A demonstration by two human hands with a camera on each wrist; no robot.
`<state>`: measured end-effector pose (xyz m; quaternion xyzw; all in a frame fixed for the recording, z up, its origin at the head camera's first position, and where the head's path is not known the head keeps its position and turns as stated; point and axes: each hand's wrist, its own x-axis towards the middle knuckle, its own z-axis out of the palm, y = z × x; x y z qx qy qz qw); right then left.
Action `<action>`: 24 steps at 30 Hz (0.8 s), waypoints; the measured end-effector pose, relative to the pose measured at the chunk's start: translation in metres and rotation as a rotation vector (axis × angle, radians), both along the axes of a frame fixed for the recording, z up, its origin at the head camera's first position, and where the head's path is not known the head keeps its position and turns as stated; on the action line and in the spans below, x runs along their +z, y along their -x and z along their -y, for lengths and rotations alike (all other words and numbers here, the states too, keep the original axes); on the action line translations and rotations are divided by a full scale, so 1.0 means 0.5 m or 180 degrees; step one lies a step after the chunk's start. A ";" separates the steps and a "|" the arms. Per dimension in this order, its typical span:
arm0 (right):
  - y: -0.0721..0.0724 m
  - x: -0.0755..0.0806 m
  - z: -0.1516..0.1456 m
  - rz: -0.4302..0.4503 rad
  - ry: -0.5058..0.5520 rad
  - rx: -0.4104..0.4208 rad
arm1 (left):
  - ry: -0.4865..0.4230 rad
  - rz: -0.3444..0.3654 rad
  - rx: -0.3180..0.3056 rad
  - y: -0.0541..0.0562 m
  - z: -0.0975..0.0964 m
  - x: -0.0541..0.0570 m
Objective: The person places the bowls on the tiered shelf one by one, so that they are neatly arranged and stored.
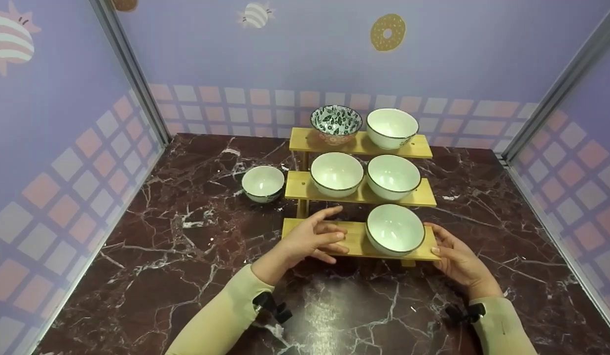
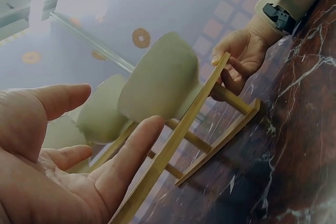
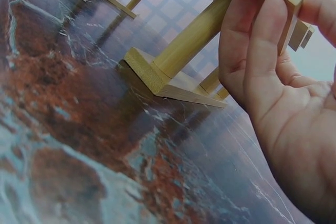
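A three-step wooden rack (image 1: 356, 234) stands on the table. My right hand (image 1: 457, 259) grips the right end of its lowest board, thumb above and fingers curled underneath, as the right wrist view shows with the rack's leg (image 3: 191, 35) beside the fingers. Fingers spread and holding nothing, my left hand (image 1: 312, 239) hovers by the left part of that board; whether it touches the wood I cannot tell. Between the hands, a white bowl (image 1: 395, 230) with a dark rim sits on the lowest board.
Two white bowls, left (image 1: 337, 173) and right (image 1: 393, 176), sit on the middle board. Above them are a patterned bowl (image 1: 336, 121) and a white bowl (image 1: 392, 128). Left of the rack, a small bowl (image 1: 263, 183) rests on the marbled table (image 1: 196, 266). Panels enclose the back and sides.
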<state>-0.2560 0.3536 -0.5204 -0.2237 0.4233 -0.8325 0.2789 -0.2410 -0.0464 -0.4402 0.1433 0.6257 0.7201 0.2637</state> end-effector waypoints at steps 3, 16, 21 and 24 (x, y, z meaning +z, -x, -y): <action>0.001 0.000 0.000 0.0002 -0.0015 -0.0019 | 0.0009 -0.0023 0.0047 -0.003 0.016 -0.001; 0.001 -0.001 0.001 0.0034 -0.0026 -0.0026 | -0.0045 -0.0154 0.0330 -0.015 0.110 -0.001; 0.000 -0.001 0.000 0.0059 -0.0042 -0.0063 | -0.0079 -0.0214 0.0470 -0.017 0.144 0.002; 0.000 -0.001 0.000 0.0052 -0.0038 -0.0049 | -0.0079 -0.0229 0.0578 -0.017 0.162 0.003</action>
